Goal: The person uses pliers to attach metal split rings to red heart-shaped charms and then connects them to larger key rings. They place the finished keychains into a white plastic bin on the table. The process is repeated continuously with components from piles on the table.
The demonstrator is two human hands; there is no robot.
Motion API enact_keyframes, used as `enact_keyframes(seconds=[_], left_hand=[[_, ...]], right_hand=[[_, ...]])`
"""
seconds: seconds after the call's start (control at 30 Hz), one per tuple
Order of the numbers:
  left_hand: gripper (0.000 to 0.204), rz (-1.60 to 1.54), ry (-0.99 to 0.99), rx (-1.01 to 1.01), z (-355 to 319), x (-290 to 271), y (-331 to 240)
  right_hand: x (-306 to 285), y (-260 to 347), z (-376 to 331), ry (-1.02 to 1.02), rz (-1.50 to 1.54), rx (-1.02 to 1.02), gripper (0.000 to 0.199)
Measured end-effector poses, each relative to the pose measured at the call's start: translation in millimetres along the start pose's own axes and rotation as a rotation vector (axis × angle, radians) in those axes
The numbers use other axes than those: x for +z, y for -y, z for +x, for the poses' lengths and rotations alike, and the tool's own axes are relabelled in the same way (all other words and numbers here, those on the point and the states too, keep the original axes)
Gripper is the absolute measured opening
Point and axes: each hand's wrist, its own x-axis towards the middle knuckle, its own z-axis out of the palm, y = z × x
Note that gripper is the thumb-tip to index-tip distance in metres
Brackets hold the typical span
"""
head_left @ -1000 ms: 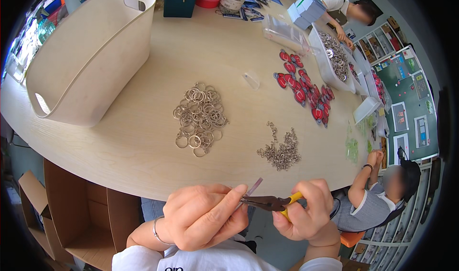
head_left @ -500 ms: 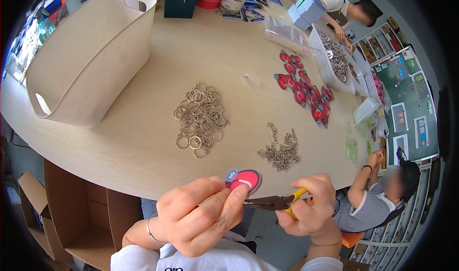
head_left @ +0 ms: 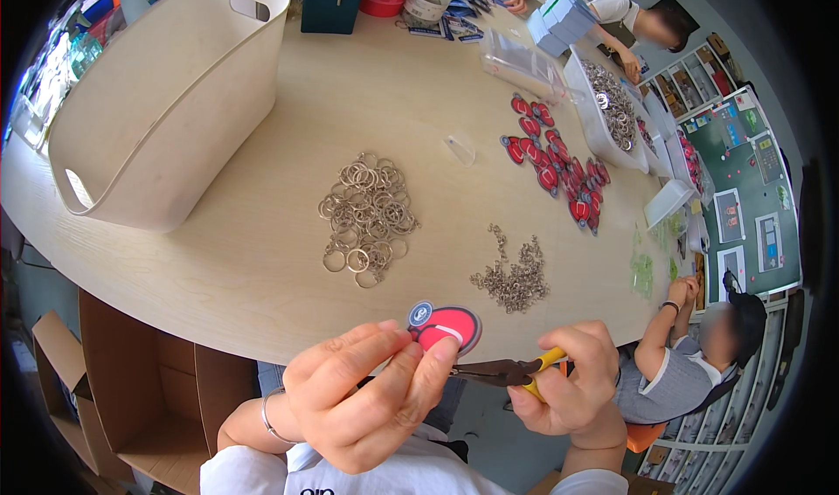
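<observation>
Charm (head_left: 456,325) is up at the near edge of the table (head_left: 262,276), red and flat with a small blue disc on it, pinched between the thumb and fingers of your left hand (head_left: 358,399). Your right hand (head_left: 572,381) is wrapped around the yellow handles of the pliers (head_left: 505,372), with the tips right by your left fingertips, just below the charm. Can't tell if the jaws have anything between them, your fingers cover that bit. Imo the way to do this well is a firm pinch so the charm can't twist, then small, gentle squeezes on the handles. I'd watch those fingertips too, they're awfully close to the metal, and the red face probably scratches easily. As for containers: the big cream bin (head_left: 201,154) stands on your left, bottom out of sight from here. Over on the right a white tray (head_left: 587,109) is heaped with metal parts (head_left: 613,102), and past it another tray (head_left: 675,150) has red bits (head_left: 693,161) in it. Clear box (head_left: 523,65) near the first tray, no idea what's inside. Loose rings (head_left: 371,211) and links (head_left: 516,276) just lie in piles on the table.
</observation>
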Motion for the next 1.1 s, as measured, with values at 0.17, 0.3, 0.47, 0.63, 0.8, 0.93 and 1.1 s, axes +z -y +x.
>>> enact_keyframes(seconds=[0.17,0.3,0.47,0.63,0.8,0.93,1.1], left_hand=[[0.039,-0.004,-0.006,0.0,0.5,0.2,0.4],[0.038,-0.006,0.005,0.0,2.1,-0.9,0.4],[0.038,-0.005,0.002,0.0,2.1,0.1,0.3],[0.038,-0.009,0.006,0.0,2.1,0.3,0.3],[0.038,-0.017,0.016,-0.017,2.5,-1.0,-1.0],[0.04,-0.027,0.021,-0.025,2.1,-1.0,-1.1],[0.043,-0.072,0.045,-0.027,0.9,-2.1,0.3]], right_hand=[[-0.3,0.6,1.1,-0.007,0.012,0.004,0.03],[0.8,0.7,3.2,-0.024,0.007,-0.005,0.03],[0.5,0.1,0.7,-0.007,0.008,-0.005,0.031],[1.0,-0.1,0.8,-0.012,0.027,-0.001,0.031],[1.9,0.3,1.2,-0.012,0.039,-0.002,0.031],[3.0,0.8,1.5,-0.021,0.021,-0.005,0.031],[1.5,0.2,0.1,0.004,-0.015,-0.028,0.031]])
